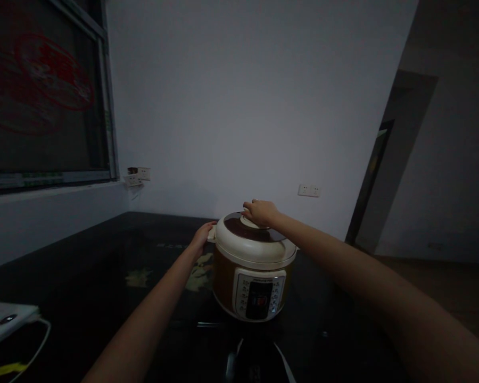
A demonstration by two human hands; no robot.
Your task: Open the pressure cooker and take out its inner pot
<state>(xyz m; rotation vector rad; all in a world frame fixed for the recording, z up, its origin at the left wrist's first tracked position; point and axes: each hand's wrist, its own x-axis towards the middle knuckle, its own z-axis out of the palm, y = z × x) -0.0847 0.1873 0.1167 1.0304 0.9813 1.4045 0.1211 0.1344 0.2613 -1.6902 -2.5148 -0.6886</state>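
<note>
An electric pressure cooker with a cream lid stands upright on the black glossy table. Its front carries a control panel with a dark display. On top of the lid, my right hand is closed around the lid's knob, which it mostly covers. At the cooker's left side, my left hand grips the cream side handle; its fingertips are partly hidden behind the handle. The lid sits on the pot body.
The black table runs back to a pale wall with sockets. A white power strip with a cable lies at the left edge. A window is at upper left. A dark object shows at the bottom.
</note>
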